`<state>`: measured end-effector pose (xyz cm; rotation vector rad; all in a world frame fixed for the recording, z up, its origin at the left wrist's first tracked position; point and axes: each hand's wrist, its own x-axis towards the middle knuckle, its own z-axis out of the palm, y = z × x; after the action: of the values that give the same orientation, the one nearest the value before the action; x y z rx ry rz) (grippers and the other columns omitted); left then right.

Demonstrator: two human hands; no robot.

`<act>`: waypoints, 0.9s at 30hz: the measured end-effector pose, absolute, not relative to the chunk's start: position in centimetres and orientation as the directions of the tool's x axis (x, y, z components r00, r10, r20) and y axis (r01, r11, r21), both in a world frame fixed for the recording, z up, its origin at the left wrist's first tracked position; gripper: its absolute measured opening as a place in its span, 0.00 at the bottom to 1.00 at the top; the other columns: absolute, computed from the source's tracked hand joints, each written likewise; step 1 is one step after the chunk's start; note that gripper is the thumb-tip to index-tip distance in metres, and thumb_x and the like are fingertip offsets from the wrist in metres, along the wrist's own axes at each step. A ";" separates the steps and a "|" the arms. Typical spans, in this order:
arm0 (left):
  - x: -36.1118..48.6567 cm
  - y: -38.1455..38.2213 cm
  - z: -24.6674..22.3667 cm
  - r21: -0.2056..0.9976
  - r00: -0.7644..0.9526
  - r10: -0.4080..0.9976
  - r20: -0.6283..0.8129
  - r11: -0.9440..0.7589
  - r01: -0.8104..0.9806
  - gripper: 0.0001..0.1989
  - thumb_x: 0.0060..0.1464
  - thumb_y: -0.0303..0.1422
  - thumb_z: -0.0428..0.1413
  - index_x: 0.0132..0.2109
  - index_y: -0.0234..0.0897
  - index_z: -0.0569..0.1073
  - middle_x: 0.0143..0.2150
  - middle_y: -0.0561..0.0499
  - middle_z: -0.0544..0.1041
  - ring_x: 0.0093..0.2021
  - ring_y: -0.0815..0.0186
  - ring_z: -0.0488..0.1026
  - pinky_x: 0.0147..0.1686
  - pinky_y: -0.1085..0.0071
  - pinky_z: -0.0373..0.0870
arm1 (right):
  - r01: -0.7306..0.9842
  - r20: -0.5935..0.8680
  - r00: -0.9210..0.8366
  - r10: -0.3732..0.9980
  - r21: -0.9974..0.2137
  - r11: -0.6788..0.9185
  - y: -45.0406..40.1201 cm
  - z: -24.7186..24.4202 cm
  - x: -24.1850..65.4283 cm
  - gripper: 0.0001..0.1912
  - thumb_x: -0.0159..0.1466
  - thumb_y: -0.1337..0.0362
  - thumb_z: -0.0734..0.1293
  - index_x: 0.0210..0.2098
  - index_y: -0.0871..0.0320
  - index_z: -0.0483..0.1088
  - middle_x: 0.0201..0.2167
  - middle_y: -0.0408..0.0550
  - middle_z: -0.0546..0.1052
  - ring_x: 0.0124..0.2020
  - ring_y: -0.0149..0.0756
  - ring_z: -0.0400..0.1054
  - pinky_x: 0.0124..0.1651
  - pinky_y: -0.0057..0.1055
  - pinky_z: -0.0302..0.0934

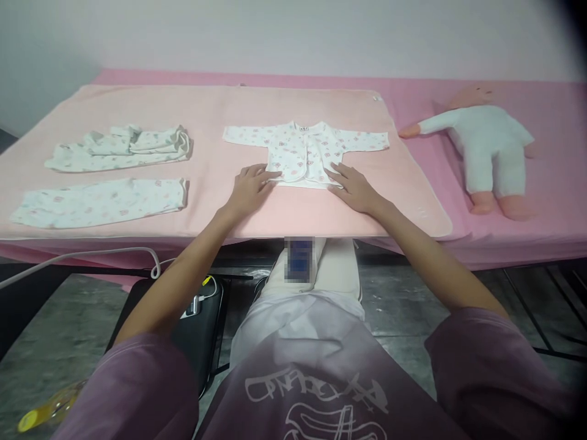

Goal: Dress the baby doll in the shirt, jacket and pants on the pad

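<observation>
A small white baby shirt (300, 153) with a coloured print lies flat on the peach mat, its sleeves stretched out to both sides. My left hand (254, 188) rests at its lower left corner, fingers extended and thumb touching the hem. At the lower right corner, my right hand (353, 185) lies with fingers spread on the fabric. Neither hand grips anything. To the left are folded baby pants (103, 201) in a similar print, and behind them a bunched, folded printed garment (121, 150).
The peach mat (321, 214) covers much of a pink-sheeted table (559, 214). A baby doll (490, 146) in white lies at the right. Below the table's front edge, a white cable (92, 252) runs near a black stool (202, 330). A yellow-capped bottle (50, 406) is at lower left.
</observation>
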<state>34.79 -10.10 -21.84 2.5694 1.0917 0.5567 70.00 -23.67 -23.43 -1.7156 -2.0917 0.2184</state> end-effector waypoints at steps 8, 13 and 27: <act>34.3 -10.6 -22.0 0.400 0.623 0.697 0.356 -0.716 0.572 0.21 0.78 0.41 0.49 0.65 0.52 0.83 0.75 0.45 0.71 0.70 0.46 0.68 0.73 0.40 0.67 | 0.874 0.370 -0.014 0.929 -0.446 0.191 -24.7 -23.3 69.4 0.28 0.81 0.42 0.57 0.64 0.41 0.83 0.65 0.50 0.81 0.68 0.60 0.72 0.74 0.68 0.64; 34.1 -10.4 -22.0 0.388 0.681 0.626 0.380 -0.776 0.497 0.22 0.79 0.42 0.45 0.63 0.53 0.83 0.65 0.46 0.80 0.66 0.47 0.71 0.70 0.40 0.68 | 0.906 0.441 0.034 0.897 -0.393 0.159 -25.1 -22.9 69.0 0.30 0.82 0.42 0.52 0.59 0.44 0.81 0.55 0.56 0.82 0.62 0.63 0.72 0.69 0.67 0.68; 36.2 -10.2 -20.9 0.363 0.583 0.730 0.357 -0.684 0.633 0.28 0.76 0.58 0.44 0.53 0.46 0.82 0.55 0.40 0.80 0.65 0.39 0.69 0.70 0.36 0.65 | 0.942 0.399 0.039 0.916 -0.319 0.099 -24.5 -22.4 68.5 0.22 0.80 0.44 0.56 0.46 0.49 0.76 0.43 0.58 0.79 0.53 0.63 0.71 0.63 0.65 0.65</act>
<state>36.22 -10.21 -20.91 2.6161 1.1403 0.7250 68.46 -24.45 -22.36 -1.8126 -1.8730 -0.0678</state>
